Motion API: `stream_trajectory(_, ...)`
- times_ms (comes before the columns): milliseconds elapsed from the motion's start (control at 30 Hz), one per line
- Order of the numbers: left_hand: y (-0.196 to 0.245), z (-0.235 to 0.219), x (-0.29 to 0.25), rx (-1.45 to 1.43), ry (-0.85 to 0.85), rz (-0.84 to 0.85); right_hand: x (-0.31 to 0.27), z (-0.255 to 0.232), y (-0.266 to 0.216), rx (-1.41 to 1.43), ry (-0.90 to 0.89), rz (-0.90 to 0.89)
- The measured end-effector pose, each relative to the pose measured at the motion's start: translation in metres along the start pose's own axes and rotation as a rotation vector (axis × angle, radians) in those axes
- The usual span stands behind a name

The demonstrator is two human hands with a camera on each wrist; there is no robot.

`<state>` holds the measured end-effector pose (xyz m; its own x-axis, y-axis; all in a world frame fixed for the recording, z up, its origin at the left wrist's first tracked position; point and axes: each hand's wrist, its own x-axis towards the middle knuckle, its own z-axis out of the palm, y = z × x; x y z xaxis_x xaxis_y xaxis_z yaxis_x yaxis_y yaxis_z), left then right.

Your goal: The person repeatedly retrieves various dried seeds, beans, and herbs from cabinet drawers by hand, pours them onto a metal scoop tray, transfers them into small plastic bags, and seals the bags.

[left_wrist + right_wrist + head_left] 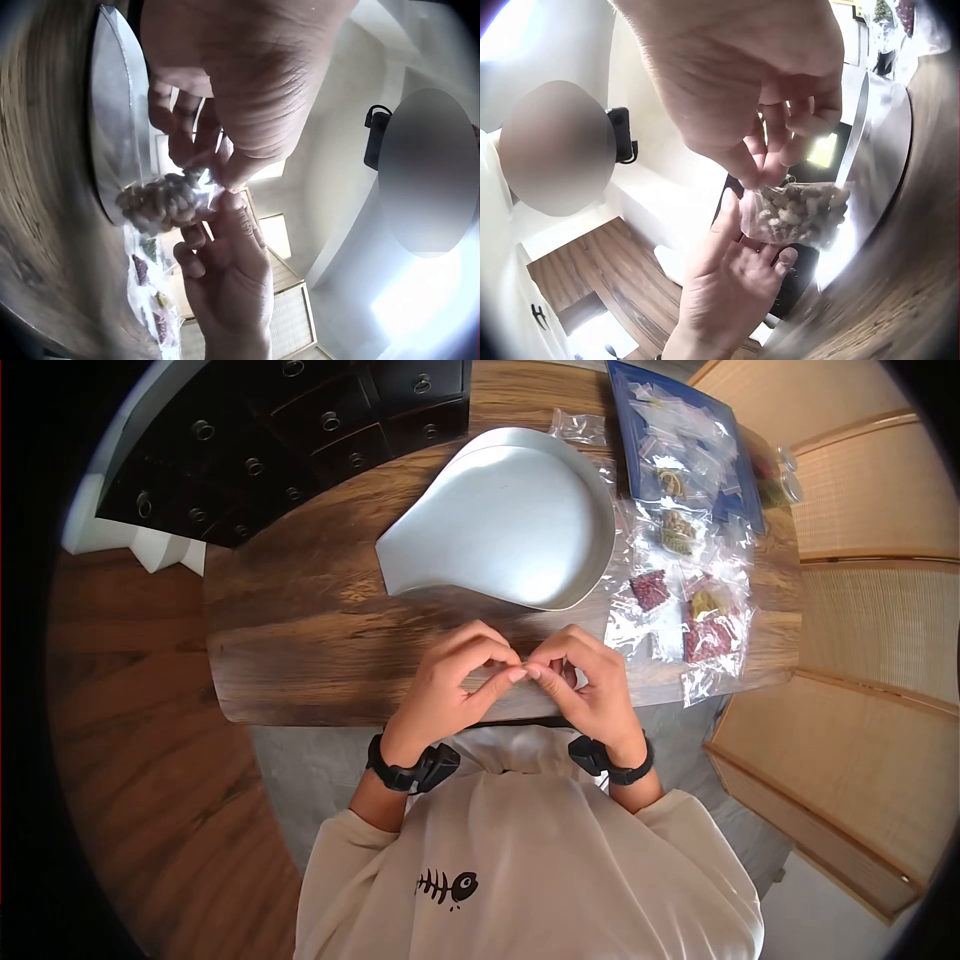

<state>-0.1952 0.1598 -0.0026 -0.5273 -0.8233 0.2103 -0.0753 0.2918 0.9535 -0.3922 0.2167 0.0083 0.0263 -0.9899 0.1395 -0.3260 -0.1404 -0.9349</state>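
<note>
My left hand [440, 685] and right hand [597, 685] meet above the table's near edge, thumbs and forefingers pinching close together. Between them hangs a small clear plastic bag [161, 206] filled with brownish-grey lumpy pieces, its top gathered at the fingertips. The same bag [799, 214] hangs below the pinching fingers in the right wrist view. From the head view the hands hide nearly all of it. Just beyond them lies a silver metal scoop pan [500, 520], its narrow spout pointing left.
Several clear packets lie at right, including dark red pieces [650, 590] and pinkish-red ones [708, 638]. Behind them, a blue tray [747, 480] carries more packets. Lidded jars [788, 475] stand at its right. A dark drawer cabinet [290, 450] occupies the back left of the wooden table [300, 660].
</note>
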Motion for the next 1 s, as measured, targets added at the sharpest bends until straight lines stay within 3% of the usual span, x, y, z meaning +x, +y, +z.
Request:
stream_trajectory(233,0.007,-0.001,0.001,0.154,-0.115,0.116,-0.010,-0.015,-0.010,-0.058,-0.015,-0.023)
stream_trajectory(300,0.013,-0.001,0.003,0.175,-0.113,0.158,-0.011,-0.022,-0.012,-0.166,-0.018,-0.130)
stream_trajectory(367,0.022,-0.006,0.006,0.199,-0.207,0.136,-0.011,-0.031,-0.015,-0.169,-0.019,-0.155)
stream_trajectory(567,0.035,-0.024,0.012,0.332,-0.259,0.208,-0.009,-0.040,-0.026,-0.194,0.027,-0.194)
stream_trajectory(667,0.031,-0.039,-0.001,0.427,-0.127,0.086,-0.010,-0.037,-0.023,-0.204,0.050,-0.220)
stream_trajectory(700,0.024,-0.050,-0.009,0.443,-0.135,0.098,-0.013,-0.044,-0.019,-0.188,0.143,-0.164)
stream_trajectory(767,0.008,-0.073,-0.028,0.347,0.138,-0.058,-0.011,-0.047,-0.016,-0.168,0.252,-0.112)
stream_trajectory(867,0.001,-0.086,-0.055,0.327,0.192,-0.108,0.002,-0.056,-0.005,-0.240,0.408,-0.019)
stream_trajectory(933,0.000,-0.078,-0.070,0.312,0.177,-0.118,0.015,-0.068,0.026,0.147,0.612,0.117)
stream_trajectory(1000,-0.007,-0.065,-0.087,0.226,0.173,-0.154,0.022,-0.077,0.040,0.165,0.671,0.178)
